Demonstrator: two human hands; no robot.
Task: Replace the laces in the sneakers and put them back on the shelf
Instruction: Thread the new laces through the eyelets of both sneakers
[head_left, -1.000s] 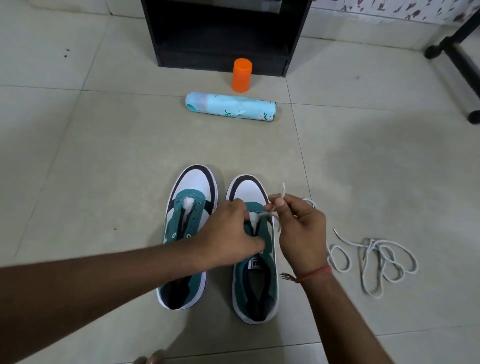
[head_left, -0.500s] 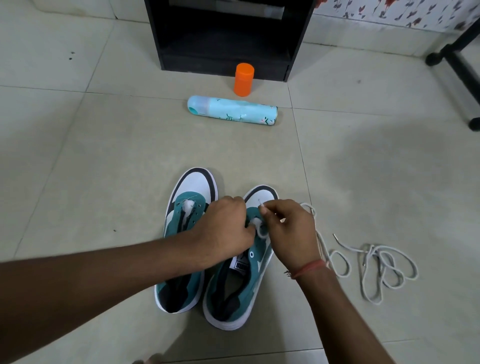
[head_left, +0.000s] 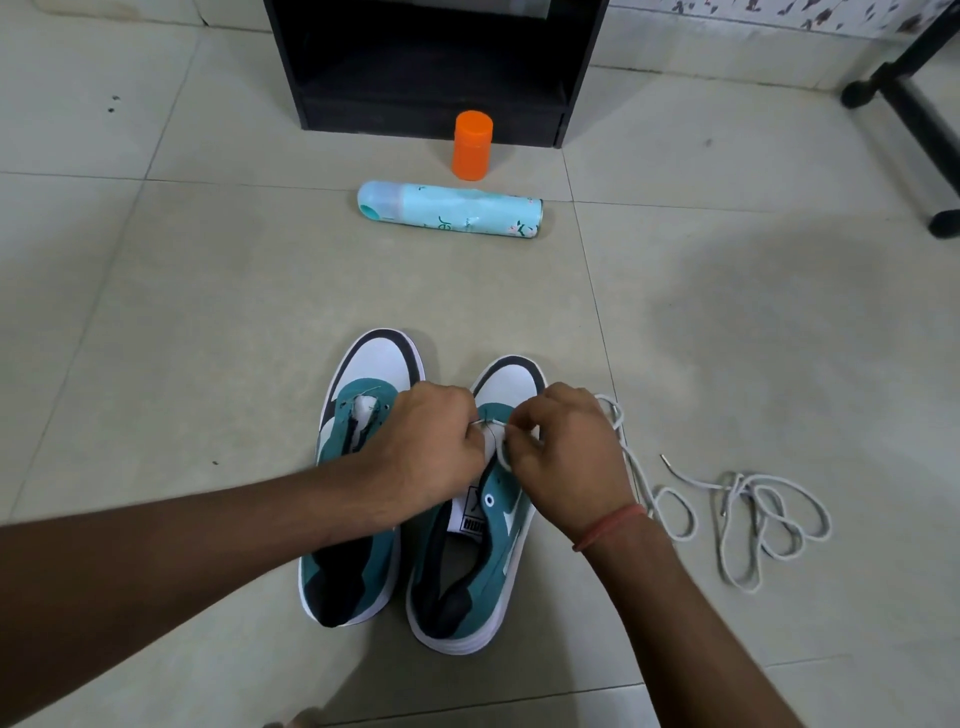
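**Two sneakers on the tiled floor, both hands at the right shoe's eyelets**

Sneakers, count two, teal suede with white toe panels and black trim, standing side by side on the floor (head_left: 182, 322), toes pointing away from the wearer.
- Left sneaker (head_left: 358, 467): no lace fitted; eyelets empty, white tongue showing.
- Right sneaker (head_left: 467, 561): heel swung slightly toward its neighbour. A white label on the tongue carries black lettering, partly hidden; it appears to read PUMA.

Hands, count two, both over the front eyelets of the right sneaker.
- Left hand (head_left: 431, 447): grip closed at the shoe's upper, fingertips pinching a short stretch of white lace.
- Right hand (head_left: 566, 457): grip narrow, thumb and forefinger pinched on the same lace (head_left: 631, 467), which trails off to the right and down to the floor. A red thread band circles this wrist.

Loose lace (head_left: 753, 519), count one, white, lying in loops just right of the shoes.

Spray can (head_left: 452, 210), count one, pale blue, lying on its side; its print is too small to read.

Orange cap (head_left: 471, 145), count one, upright beyond the can.

Black shelf (head_left: 431, 67), count one, lowest bay open, just behind the cap.
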